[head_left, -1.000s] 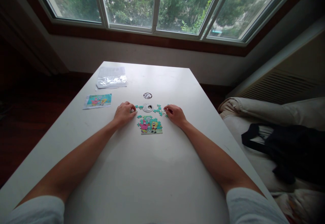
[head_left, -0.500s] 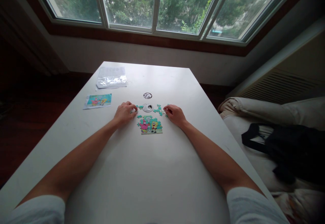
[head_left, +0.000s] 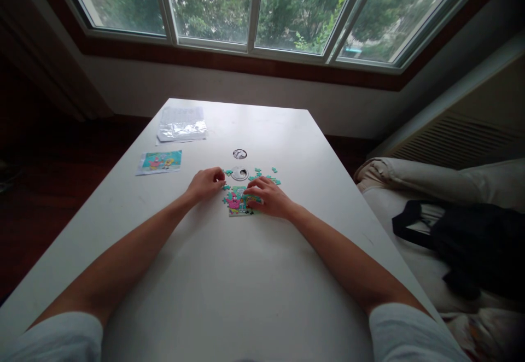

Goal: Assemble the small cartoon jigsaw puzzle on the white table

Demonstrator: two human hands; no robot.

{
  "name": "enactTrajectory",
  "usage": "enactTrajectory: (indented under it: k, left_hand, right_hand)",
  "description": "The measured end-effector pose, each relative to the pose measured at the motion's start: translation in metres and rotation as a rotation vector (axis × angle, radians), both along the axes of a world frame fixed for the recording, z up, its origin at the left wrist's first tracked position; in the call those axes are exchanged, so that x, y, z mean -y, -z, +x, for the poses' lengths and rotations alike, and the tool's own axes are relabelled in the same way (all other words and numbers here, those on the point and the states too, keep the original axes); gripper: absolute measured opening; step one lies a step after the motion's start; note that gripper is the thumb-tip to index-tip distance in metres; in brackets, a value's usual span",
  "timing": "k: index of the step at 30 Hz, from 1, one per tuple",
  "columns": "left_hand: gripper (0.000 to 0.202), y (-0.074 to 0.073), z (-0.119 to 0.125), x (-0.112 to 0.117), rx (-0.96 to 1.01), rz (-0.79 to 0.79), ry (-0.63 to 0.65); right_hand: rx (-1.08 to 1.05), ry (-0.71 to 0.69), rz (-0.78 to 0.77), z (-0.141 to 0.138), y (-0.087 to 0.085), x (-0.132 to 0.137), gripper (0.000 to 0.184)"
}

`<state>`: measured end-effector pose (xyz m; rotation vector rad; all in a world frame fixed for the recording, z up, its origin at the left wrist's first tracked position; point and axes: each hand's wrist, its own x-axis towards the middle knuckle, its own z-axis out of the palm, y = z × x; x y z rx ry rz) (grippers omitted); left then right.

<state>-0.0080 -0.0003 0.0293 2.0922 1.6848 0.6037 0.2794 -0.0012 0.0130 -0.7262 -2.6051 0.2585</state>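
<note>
A small, partly joined cartoon puzzle (head_left: 235,203) lies on the white table (head_left: 229,274). My right hand (head_left: 268,197) rests on its right half, fingers pinched toward its top edge; what they hold is too small to see. My left hand (head_left: 204,182) lies curled just left of the puzzle, fingertips pinched by a loose teal piece (head_left: 228,173). More loose teal pieces (head_left: 273,178) are scattered behind my right hand.
A round metal tin (head_left: 239,174) and its lid (head_left: 239,154) sit just beyond the puzzle. A reference picture card (head_left: 159,162) and a clear plastic bag (head_left: 182,124) lie at far left. A black bag (head_left: 471,241) rests on bedding to the right.
My right hand has moved left from the loose pieces onto the joined puzzle, covering its right half. My left hand has shifted slightly right.
</note>
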Motion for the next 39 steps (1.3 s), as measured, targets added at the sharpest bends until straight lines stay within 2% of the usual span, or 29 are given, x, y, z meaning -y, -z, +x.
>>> enactTrajectory:
  k: [5,14,22,30,39]
  left_hand:
    - [0.021,-0.005,0.007,0.006,0.133,-0.089,0.051]
    - [0.015,-0.007,0.013,0.011,0.192,-0.243,0.159]
    - [0.018,-0.011,0.019,0.016,0.013,-0.202,0.189]
    - [0.016,-0.014,0.025,0.022,-0.060,-0.246,0.248]
    - [0.019,-0.016,0.026,0.027,-0.124,-0.223,0.237]
  right_hand:
    - [0.062,0.003,0.001,-0.002,0.000,0.000,0.032]
    - [0.074,0.058,0.016,0.004,0.004,-0.008,0.032]
    - [0.058,0.075,0.006,0.008,0.003,-0.010,0.032]
    - [0.059,0.079,0.004,0.008,0.006,-0.011,0.032]
    - [0.056,0.071,0.012,0.008,0.007,-0.012,0.031]
